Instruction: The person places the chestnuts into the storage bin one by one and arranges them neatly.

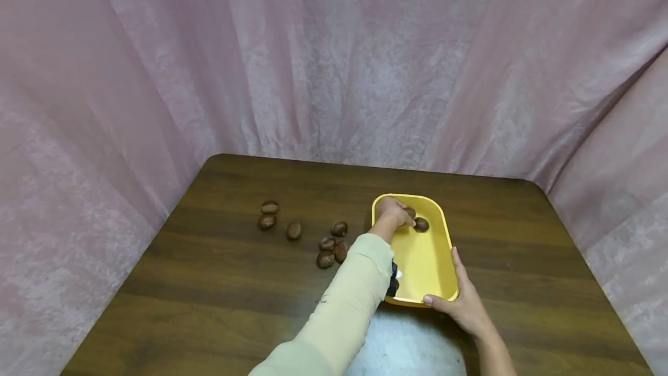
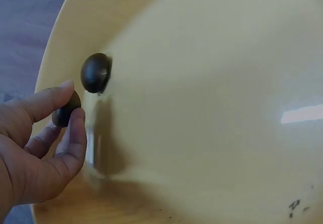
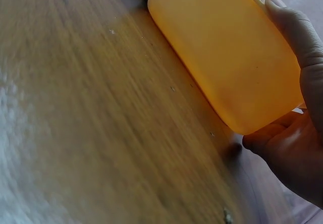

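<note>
A yellow plastic tray (image 1: 423,254) with raised walls is at the right of the table. My left hand (image 1: 394,212) reaches over its left wall. In the left wrist view, thumb and fingertips pinch a brown chestnut (image 2: 66,110). A second chestnut (image 2: 96,72) lies against the tray wall just beyond those fingers. My right hand (image 1: 467,303) holds the tray's near right corner. Its thumb lies at the near rim and the fingers go along the outer right side, as the right wrist view (image 3: 287,148) also shows from outside.
Several chestnuts (image 1: 341,251) lie in a cluster on the dark wooden table (image 1: 219,283), left of the tray. Farther left are a single chestnut (image 1: 294,230) and a pair, one being the chestnut (image 1: 267,222). A pink curtain (image 1: 334,62) hangs behind the table.
</note>
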Demonstrator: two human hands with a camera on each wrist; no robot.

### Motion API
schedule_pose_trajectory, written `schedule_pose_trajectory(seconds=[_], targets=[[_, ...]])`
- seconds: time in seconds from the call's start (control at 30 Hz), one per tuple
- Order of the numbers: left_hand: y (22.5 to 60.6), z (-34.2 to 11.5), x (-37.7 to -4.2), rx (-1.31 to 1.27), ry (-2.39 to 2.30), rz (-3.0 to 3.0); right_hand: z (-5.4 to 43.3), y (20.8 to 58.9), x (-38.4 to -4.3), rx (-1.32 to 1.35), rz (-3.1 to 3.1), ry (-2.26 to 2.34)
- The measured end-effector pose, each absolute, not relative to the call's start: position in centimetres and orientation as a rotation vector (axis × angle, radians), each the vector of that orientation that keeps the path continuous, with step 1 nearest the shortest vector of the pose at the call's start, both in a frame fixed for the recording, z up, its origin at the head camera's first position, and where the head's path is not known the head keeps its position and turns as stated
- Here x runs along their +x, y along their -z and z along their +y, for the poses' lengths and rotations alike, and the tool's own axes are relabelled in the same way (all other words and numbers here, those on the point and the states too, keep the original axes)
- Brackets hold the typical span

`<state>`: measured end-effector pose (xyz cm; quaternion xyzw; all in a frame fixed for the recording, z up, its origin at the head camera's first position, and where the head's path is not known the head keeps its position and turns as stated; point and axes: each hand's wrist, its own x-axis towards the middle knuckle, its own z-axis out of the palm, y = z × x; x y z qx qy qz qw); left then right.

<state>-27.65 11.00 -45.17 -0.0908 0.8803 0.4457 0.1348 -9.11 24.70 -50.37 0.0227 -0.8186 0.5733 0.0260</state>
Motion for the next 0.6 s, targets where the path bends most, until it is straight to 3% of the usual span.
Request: schedule_pose_trajectory(seconds=[0.37,0.6], targets=[[47.0,11.6,-28.2,-0.27,-1.067,2.631,24.7,50.4,-9.1,0.062,-2.536,-1.771],[47.0,11.2,-28.1,-0.141,-0.945,2.654,24.7,50.5,-9.0,0.058,-2.511,-1.813]])
